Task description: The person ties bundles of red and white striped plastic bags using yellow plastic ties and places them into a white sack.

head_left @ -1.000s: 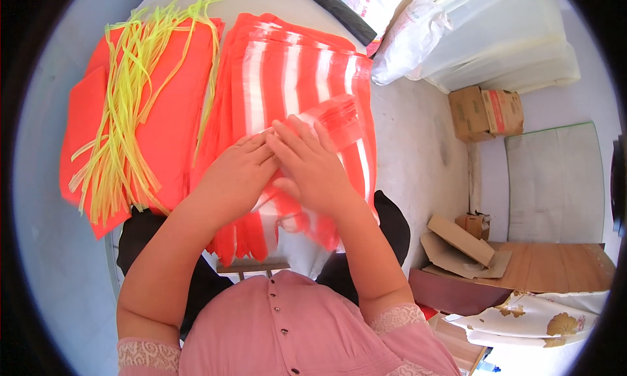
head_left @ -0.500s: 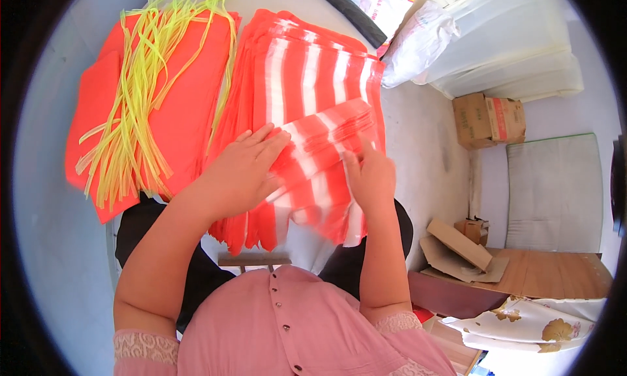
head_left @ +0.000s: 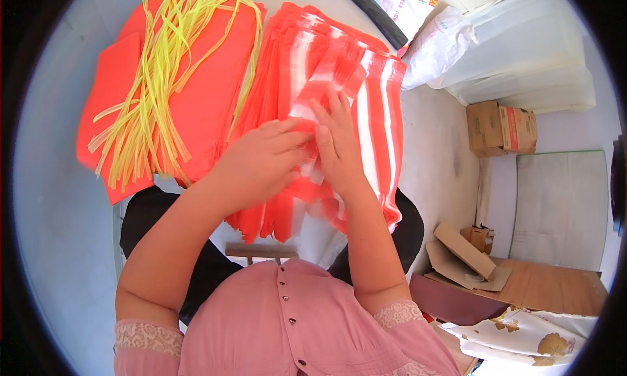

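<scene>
A pile of thin, soft red-and-white striped sheets (head_left: 379,134), which look like flat bags, lies in front of me and hangs ragged over the near edge. On top of it, one striped sheet is gathered into a narrow folded band (head_left: 326,82). My left hand (head_left: 268,157) has its fingers curled round the near-left part of this band. Over the band, my right hand (head_left: 339,147) is stretched out with its fingers apart, and its thumb is close to the left fingertips. The fingers partly hide the folds.
At left, a stack of plain red sheets (head_left: 215,82) carries a loose bunch of yellow-green strips (head_left: 153,95). A dark roll (head_left: 375,16) and a white plastic sack (head_left: 441,46) sit at the back. Cardboard boxes (head_left: 499,128) and an opened carton (head_left: 467,258) stand at right.
The folded band has swung from lying across the pile to pointing away from me. My right hand has moved left and away from me, its fingers now stretched out; my view has shifted slightly.
</scene>
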Demonstrator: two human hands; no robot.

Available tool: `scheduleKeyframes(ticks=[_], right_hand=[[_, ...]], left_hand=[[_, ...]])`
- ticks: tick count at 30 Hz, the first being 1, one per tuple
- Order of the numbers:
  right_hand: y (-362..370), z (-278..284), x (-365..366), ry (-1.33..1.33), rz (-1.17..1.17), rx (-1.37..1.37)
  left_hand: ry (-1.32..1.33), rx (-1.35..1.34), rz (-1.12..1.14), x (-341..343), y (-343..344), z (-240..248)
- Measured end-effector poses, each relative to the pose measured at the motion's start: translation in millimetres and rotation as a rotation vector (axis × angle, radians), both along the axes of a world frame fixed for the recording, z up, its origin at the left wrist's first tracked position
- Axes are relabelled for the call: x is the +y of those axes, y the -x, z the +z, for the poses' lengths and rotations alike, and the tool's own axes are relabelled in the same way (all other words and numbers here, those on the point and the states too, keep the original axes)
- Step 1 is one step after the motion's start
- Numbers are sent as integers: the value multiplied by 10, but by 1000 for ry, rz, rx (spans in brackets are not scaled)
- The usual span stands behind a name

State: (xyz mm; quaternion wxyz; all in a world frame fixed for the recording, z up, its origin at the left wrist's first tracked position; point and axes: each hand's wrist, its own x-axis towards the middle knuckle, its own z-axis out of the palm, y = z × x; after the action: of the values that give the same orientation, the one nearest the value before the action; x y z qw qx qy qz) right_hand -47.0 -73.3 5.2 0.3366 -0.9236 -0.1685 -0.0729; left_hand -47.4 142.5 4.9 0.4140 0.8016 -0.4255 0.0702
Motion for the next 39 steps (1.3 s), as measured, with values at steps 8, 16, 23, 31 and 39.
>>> scheduleKeyframes(ticks=[8, 16, 23, 31, 39], right_hand=[[151, -187, 19, -278, -285, 244], [5, -75, 138, -292, -448, 171], [-108, -153, 43, -255, -488, 142], [-105, 118, 260, -538, -487, 367], [-46, 136, 283, -528, -484, 271]], left_hand=[[-122, 4, -132, -51, 29, -165], [-68, 345, -322, 148, 44, 100], [-37, 920, -326, 405, -79, 215], [-306, 40, 719, 902, -529, -365], [-553, 222, 884, 958, -609, -418]])
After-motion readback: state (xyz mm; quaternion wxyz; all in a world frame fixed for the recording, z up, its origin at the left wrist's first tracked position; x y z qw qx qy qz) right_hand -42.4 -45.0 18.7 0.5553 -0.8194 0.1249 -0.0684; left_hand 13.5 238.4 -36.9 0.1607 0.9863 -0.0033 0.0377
